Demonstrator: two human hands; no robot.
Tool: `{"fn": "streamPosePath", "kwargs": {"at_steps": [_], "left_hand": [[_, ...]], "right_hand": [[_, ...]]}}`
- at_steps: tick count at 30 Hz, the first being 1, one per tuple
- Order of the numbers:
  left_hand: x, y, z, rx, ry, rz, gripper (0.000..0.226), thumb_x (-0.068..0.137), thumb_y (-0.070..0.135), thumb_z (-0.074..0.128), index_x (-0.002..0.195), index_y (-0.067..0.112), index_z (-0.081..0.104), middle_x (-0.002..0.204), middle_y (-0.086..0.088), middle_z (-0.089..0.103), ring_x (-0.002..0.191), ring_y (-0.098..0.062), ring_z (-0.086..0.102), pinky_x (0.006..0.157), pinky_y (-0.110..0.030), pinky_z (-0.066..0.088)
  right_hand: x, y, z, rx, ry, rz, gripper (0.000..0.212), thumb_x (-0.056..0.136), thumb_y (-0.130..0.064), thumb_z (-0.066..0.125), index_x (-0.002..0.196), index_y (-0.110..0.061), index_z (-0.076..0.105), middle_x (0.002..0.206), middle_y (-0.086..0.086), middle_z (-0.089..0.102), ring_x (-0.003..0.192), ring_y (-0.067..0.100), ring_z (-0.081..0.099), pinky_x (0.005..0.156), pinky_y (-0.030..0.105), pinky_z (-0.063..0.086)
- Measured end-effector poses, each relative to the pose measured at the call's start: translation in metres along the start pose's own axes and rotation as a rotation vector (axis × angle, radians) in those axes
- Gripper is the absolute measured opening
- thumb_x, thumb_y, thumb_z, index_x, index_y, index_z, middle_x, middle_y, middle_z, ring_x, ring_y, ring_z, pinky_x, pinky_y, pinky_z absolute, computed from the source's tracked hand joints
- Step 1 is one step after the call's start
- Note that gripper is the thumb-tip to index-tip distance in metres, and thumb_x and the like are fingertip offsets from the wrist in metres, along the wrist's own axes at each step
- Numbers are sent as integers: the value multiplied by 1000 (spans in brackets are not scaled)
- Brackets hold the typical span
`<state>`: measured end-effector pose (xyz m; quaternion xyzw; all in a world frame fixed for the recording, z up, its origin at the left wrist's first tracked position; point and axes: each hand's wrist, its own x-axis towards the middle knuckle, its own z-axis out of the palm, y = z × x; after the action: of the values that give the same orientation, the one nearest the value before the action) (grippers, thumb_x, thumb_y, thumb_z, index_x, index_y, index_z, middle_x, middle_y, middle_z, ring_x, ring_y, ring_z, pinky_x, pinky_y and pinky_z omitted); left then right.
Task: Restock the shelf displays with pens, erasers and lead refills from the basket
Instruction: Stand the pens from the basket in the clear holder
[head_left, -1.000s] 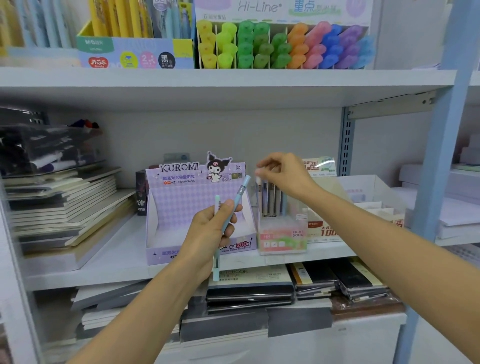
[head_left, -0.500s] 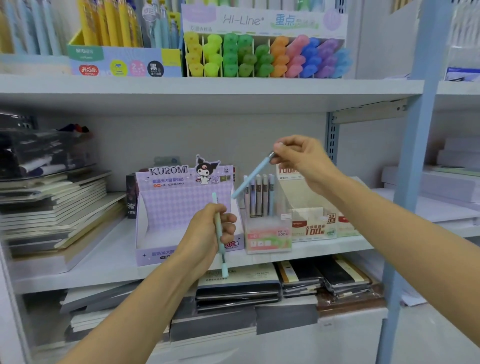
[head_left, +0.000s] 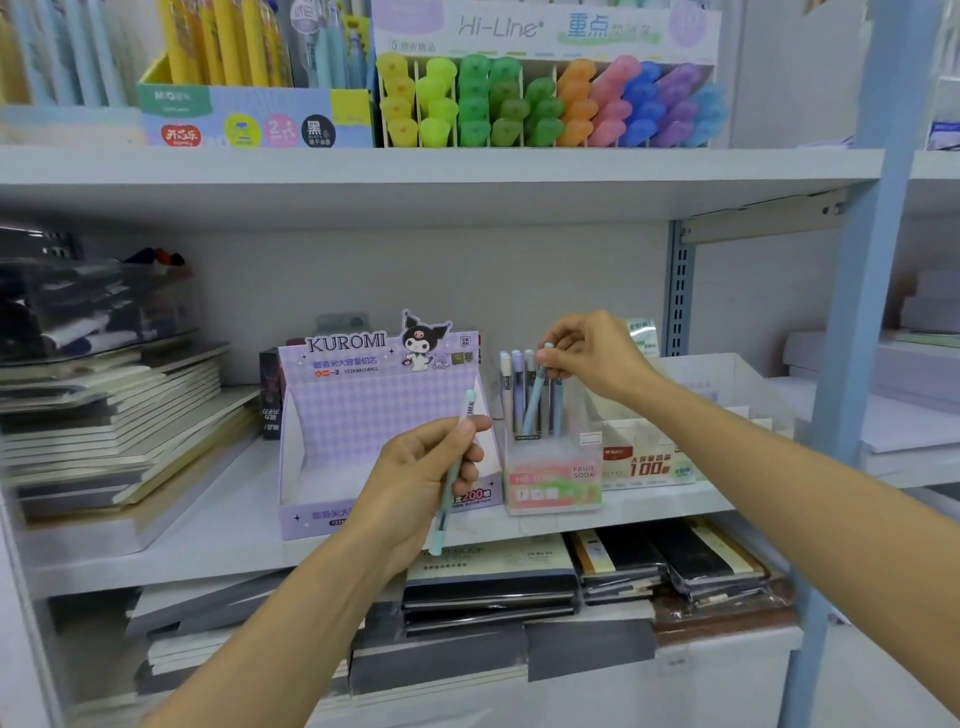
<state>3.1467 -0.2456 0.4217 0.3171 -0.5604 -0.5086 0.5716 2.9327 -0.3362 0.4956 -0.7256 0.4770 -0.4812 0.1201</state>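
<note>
1. The left hand is shown with its fingers curled round a mint-green pen. The pen is held nearly upright, slightly tilted, in front of the Kuromi display box. Its two ends are seen above and below the hand.
2. The right hand is shown with thumb and fingertips pinched on the top end of a light-blue pen. This pen is leaned to the left at the bottom, with its lower end inside the clear pen box.
3. The clear pen box, marked "FRUIT SODA", is placed on the middle shelf, just right of the Kuromi display box. Several other pens are stood upright in it.
4. A carton marked "100" is set just beside the clear pen box, on its right.
5. Stacked notebooks are laid at the left of the middle shelf. Highlighters are arranged by colour on the upper shelf.
</note>
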Motion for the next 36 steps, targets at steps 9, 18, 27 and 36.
{"fn": "streamPosePath", "kwargs": {"at_steps": [9,18,27,36], "left_hand": [[4,-6,-1,-43,-17,-30,23,94,2,56,110,8,71,72,-3,62,64,-10,56,63,-17,50],[4,-2,4,60,40,4,23,89,4,66,110,13,66,73,-8,70,67,-16,65,66,-20,56],[-8,18,6,167,69,-14,16,79,3,75,95,6,73,78,-7,74,65,-15,68,60,-21,56],[-16,25,32,-209,180,183,31,76,21,71,103,5,69,93,-9,74,86,-20,72,74,-24,58]], "right_hand": [[3,1,24,-127,34,-52,16,78,-14,80,81,-10,65,75,7,70,72,20,69,75,40,58],[-34,-29,7,315,-366,-160,20,89,-30,68,107,-23,70,95,3,73,80,18,70,73,29,59],[-55,-10,-34,632,-143,-32,18,77,-13,72,94,-5,73,85,12,73,78,21,70,72,22,58],[-98,-7,-18,653,-368,78,21,80,-15,68,96,-2,69,81,13,72,68,20,69,62,22,58]]}}
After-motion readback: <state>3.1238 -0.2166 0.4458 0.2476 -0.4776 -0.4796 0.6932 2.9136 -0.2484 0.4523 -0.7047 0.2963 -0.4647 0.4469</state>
